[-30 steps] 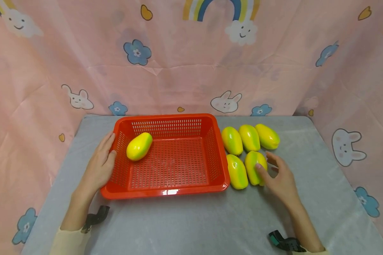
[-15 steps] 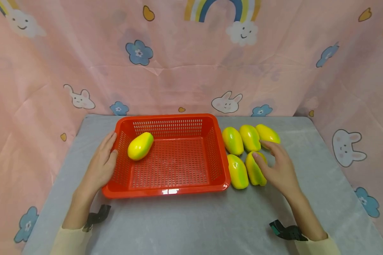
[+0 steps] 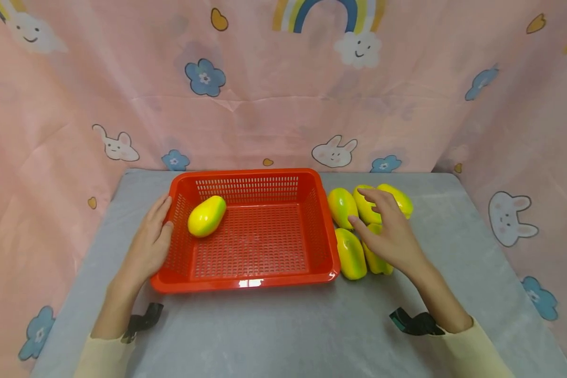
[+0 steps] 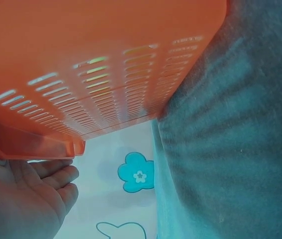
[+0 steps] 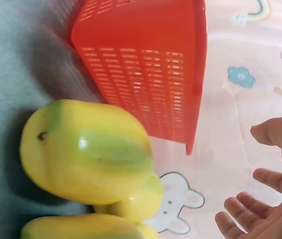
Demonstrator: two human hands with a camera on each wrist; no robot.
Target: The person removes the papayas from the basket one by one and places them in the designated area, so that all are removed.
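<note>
A red plastic basket (image 3: pixel 250 247) with slotted walls stands on the table, one shiny yellow-green mango (image 3: pixel 207 216) lying at its left inside. My left hand (image 3: pixel 146 247) rests along the left rim, fingers extended; the left wrist view has the palm just outside the rim. Right of the basket, several more mangoes (image 3: pixel 352 254) lie in two rows. Over them hovers my right hand (image 3: pixel 389 233), fingers spread and holding nothing; it partly hides the front right mango (image 3: pixel 378 262) and the back ones. In the right wrist view a gap separates the hand from the nearest mango (image 5: pixel 86 149).
Grey cloth (image 3: pixel 274 336) covers the table. A pink printed curtain (image 3: pixel 264 121) hangs close behind it and at both sides. Dark straps (image 3: pixel 418 321) sit on the wrists. The near mangoes lie right against the basket's right wall.
My right hand has left the front right mango, rising and shifting left and back over the rows. The left hand and the basket have stayed put.
</note>
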